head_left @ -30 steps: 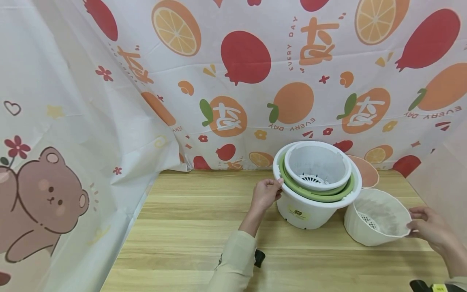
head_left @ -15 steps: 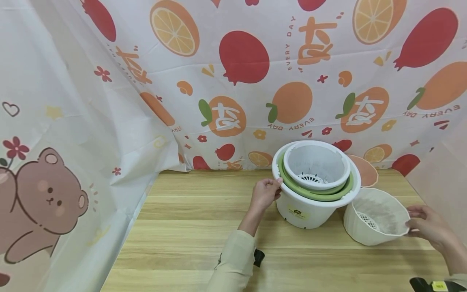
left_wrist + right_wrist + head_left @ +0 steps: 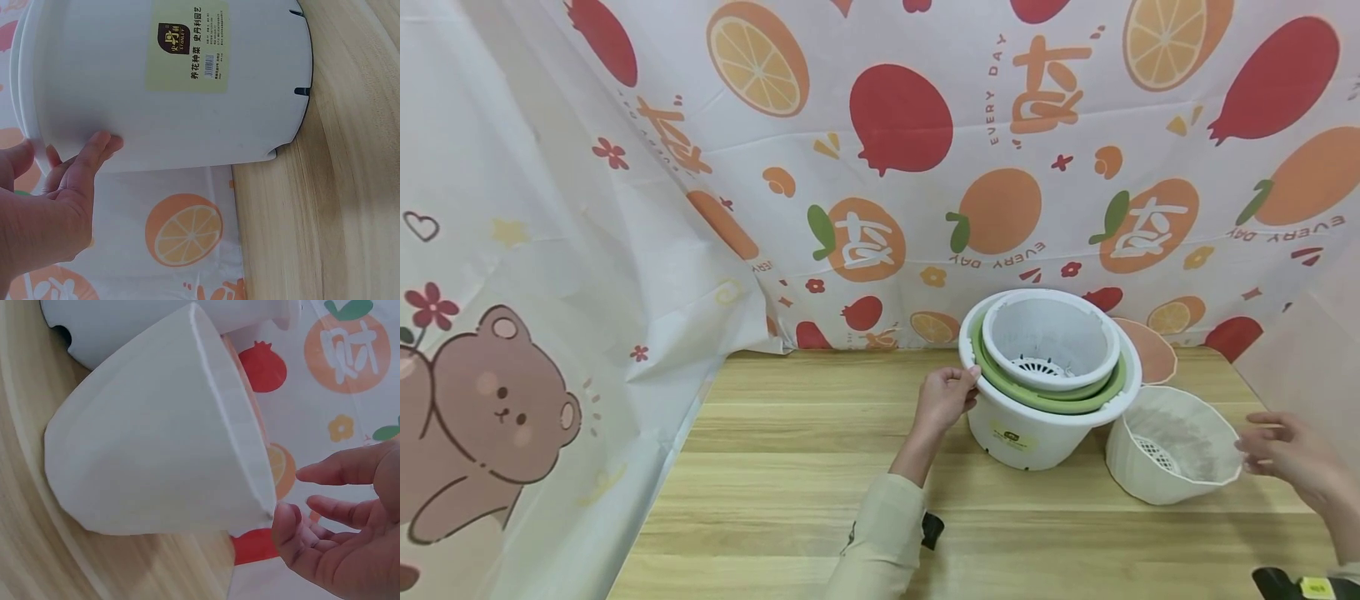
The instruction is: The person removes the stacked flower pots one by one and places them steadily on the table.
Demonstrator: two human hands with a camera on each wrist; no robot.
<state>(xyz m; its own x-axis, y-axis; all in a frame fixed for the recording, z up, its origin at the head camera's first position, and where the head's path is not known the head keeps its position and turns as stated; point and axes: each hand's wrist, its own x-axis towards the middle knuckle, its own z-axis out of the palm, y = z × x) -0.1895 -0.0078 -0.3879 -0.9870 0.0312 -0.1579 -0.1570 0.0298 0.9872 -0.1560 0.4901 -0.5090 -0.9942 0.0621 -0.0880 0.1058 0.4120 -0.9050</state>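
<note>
A large white flowerpot point(image 3: 1030, 446) stands upright on the table at right of centre, a yellow label point(image 3: 187, 47) on its side. Nested in it are a green pot point(image 3: 1063, 406) and a smaller white pot point(image 3: 1060, 329) with a slotted bottom. My left hand point(image 3: 943, 402) pinches the large pot's rim, thumb on top and fingers under the outside. To the right sits a cream faceted pot point(image 3: 1138, 475) with a grid of holes in its bottom. Just off its right rim, my right hand point(image 3: 344, 519) holds nothing, thumb and fingers apart.
Behind the cream pot, a pinkish-orange pot point(image 3: 1152, 354) is partly hidden. The wooden table point(image 3: 775, 483) extends left of the pots. Fruit-printed sheeting point(image 3: 895, 250) hangs behind the table, and a bear-printed sheet point(image 3: 497, 400) hangs at the left.
My right hand has let go of the cream pot's rim and moved slightly right, its fingers spreading. My left hand still pinches the large white flowerpot's rim; the pots stay put.
</note>
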